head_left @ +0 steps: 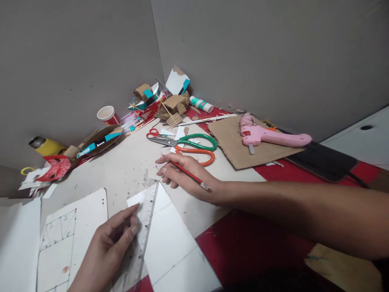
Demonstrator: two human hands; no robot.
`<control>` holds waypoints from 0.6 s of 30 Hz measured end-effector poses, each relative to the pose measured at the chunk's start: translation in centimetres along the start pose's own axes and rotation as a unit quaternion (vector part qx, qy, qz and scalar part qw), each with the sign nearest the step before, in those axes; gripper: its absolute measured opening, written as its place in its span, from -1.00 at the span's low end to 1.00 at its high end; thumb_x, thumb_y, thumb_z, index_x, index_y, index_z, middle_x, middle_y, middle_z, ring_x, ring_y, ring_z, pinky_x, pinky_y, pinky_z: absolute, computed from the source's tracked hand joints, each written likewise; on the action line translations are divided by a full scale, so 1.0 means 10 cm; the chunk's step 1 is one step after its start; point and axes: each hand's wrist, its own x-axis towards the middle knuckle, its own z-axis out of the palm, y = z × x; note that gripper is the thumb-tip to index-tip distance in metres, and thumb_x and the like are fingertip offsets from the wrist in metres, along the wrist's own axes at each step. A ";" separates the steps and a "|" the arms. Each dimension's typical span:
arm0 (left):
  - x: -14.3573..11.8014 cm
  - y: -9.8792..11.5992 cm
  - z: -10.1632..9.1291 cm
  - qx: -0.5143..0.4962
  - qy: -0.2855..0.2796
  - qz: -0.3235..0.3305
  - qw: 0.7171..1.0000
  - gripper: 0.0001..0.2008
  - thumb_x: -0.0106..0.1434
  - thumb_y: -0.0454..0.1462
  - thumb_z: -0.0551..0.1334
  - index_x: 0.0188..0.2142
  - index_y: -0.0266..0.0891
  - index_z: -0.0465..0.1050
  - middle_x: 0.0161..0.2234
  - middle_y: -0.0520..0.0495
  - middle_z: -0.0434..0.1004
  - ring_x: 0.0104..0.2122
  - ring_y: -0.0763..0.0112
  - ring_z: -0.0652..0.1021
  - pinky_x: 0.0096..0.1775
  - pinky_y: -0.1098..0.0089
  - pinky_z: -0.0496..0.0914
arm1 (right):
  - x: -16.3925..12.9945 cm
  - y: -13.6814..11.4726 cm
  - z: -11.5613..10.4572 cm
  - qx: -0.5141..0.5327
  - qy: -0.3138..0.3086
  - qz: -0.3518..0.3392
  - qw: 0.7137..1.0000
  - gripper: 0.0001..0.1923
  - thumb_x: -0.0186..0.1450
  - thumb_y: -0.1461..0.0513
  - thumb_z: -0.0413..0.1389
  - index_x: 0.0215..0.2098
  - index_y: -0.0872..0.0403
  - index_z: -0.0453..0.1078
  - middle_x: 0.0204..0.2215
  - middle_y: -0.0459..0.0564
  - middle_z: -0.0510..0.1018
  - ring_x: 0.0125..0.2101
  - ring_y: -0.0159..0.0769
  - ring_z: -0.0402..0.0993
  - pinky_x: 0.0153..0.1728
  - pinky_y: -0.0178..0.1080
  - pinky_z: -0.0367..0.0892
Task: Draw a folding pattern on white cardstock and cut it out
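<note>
My left hand (111,239) holds a clear plastic ruler (148,221) by its left side, thumb and fingertips on it. Under the ruler lies a white card strip (173,235) with pencil lines drawn across it. A red pencil (191,176) rests in my right hand (182,182), its eraser end toward the wrist and its tip hidden by the fingers. That hand hovers just beyond the ruler's far end. To the left, a white sheet (91,227) carries a line drawing of a braced frame. Large scissors (197,142) with green and orange handles lie just past my right hand.
A pink glue gun (273,136) sits on a brown cardboard piece (234,150) at the right. Toward the back are a paper cup (108,115), a glue stick tube (201,104) and cardboard models (173,105). A yellow bottle (48,147) lies far left. Grey walls (243,52) close off the back.
</note>
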 end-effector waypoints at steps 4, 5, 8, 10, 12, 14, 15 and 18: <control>-0.02 -0.04 0.00 -0.004 0.004 0.013 1.000 -0.54 0.19 -0.04 0.33 0.05 -0.09 0.51 -0.27 -0.06 0.58 -0.28 0.31 0.52 -0.20 0.34 0.42 | 0.01 0.01 -0.01 -0.005 -0.003 -0.003 1.000 -0.80 0.31 0.29 0.08 -0.09 0.13 0.37 -0.32 0.02 0.56 -0.42 -0.36 0.50 -0.49 -0.37 0.40; -0.03 -0.04 0.00 -0.009 0.005 0.015 1.000 -0.53 0.20 -0.05 0.33 0.07 -0.09 0.49 -0.29 -0.04 0.56 -0.35 0.36 0.50 -0.27 0.38 0.42 | 0.01 0.01 -0.01 -0.008 -0.004 -0.003 1.000 -0.79 0.31 0.29 0.08 -0.08 0.13 0.37 -0.32 0.03 0.56 -0.42 -0.36 0.50 -0.49 -0.37 0.40; -0.08 0.03 0.02 -0.044 0.020 0.019 0.999 -0.52 0.21 -0.08 0.33 0.12 -0.07 0.43 -0.31 0.00 0.50 -0.51 0.51 0.42 -0.45 0.46 0.36 | -0.01 0.04 -0.04 -0.022 -0.010 -0.010 1.000 -0.76 0.34 0.27 0.06 -0.03 0.13 0.37 -0.31 0.05 0.57 -0.41 -0.35 0.51 -0.46 -0.36 0.41; -0.13 0.12 0.06 -0.067 0.038 0.027 0.997 -0.55 0.24 -0.11 0.30 0.12 -0.04 0.41 -0.29 0.03 0.44 -0.54 0.56 0.40 -0.47 0.48 0.34 | -0.03 0.08 -0.05 -0.029 -0.019 -0.024 0.999 -0.75 0.37 0.23 0.05 0.00 0.12 0.37 -0.30 0.04 0.57 -0.38 -0.35 0.51 -0.43 -0.35 0.44; -0.16 0.20 0.12 -0.079 0.023 0.032 0.996 -0.57 0.26 -0.15 0.29 0.12 -0.04 0.40 -0.30 0.05 0.40 -0.55 0.59 0.38 -0.48 0.49 0.32 | -0.06 0.11 -0.05 -0.019 -0.025 -0.023 0.999 -0.71 0.40 0.15 0.06 0.03 0.09 0.37 -0.26 0.04 0.57 -0.36 -0.33 0.52 -0.42 -0.34 0.46; -0.17 0.27 0.19 -0.103 0.006 0.049 0.993 -0.59 0.28 -0.18 0.25 0.12 -0.05 0.38 -0.29 0.06 0.37 -0.55 0.60 0.37 -0.47 0.49 0.32 | -0.09 0.13 -0.03 -0.001 -0.036 0.003 0.999 -0.64 0.38 0.06 0.09 0.05 0.07 0.36 -0.23 0.07 0.58 -0.33 -0.30 0.53 -0.42 -0.33 0.46; -0.17 0.29 0.22 -0.113 -0.006 0.058 0.992 -0.60 0.29 -0.20 0.24 0.12 -0.07 0.37 -0.28 0.04 0.36 -0.53 0.60 0.38 -0.46 0.50 0.33 | -0.10 0.14 -0.02 0.011 -0.051 0.017 0.998 -0.60 0.36 0.02 0.11 0.06 0.06 0.36 -0.22 0.07 0.59 -0.34 -0.30 0.53 -0.44 -0.32 0.46; -0.14 0.32 0.33 -0.120 -0.022 0.071 0.990 -0.59 0.27 -0.22 0.23 0.12 -0.12 0.37 -0.27 0.01 0.35 -0.54 0.59 0.41 -0.46 0.48 0.35 | -0.14 0.11 0.03 0.060 -0.096 0.061 0.992 -0.55 0.28 -0.02 0.19 0.00 0.09 0.40 -0.30 0.06 0.59 -0.43 -0.31 0.51 -0.54 -0.33 0.42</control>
